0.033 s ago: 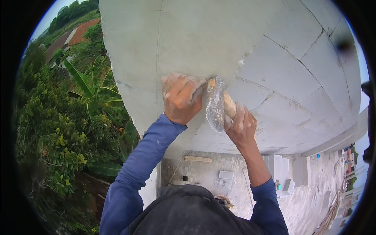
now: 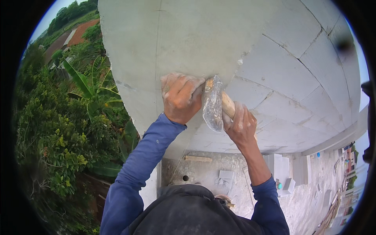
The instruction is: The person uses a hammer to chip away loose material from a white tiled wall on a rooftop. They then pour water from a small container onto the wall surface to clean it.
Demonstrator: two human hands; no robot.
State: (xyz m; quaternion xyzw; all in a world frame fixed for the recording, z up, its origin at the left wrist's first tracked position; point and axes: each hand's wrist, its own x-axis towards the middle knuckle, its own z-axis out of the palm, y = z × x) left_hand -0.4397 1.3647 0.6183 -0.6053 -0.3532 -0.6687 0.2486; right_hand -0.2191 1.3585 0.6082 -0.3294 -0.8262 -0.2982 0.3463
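Note:
My right hand is closed round the pale wooden handle of a hammer. Its worn, whitish metal head is beside the fingers of my left hand. That hand is closed against the smooth plastered part of the wall, its fingertips pinched together toward the hammer head. Whatever the left fingers hold, if anything, is hidden from me. Pale dust coats both hands. A thin vertical line runs down the plaster above the left hand.
Bare grey blocks with visible joints continue the wall to the right. Beyond the wall's left edge grow bushes and a banana plant. On the floor below are a wooden piece, a round dark hole and stacked blocks.
The hammer head has shifted slightly left, closer to my left fingers. My left hand has barely moved.

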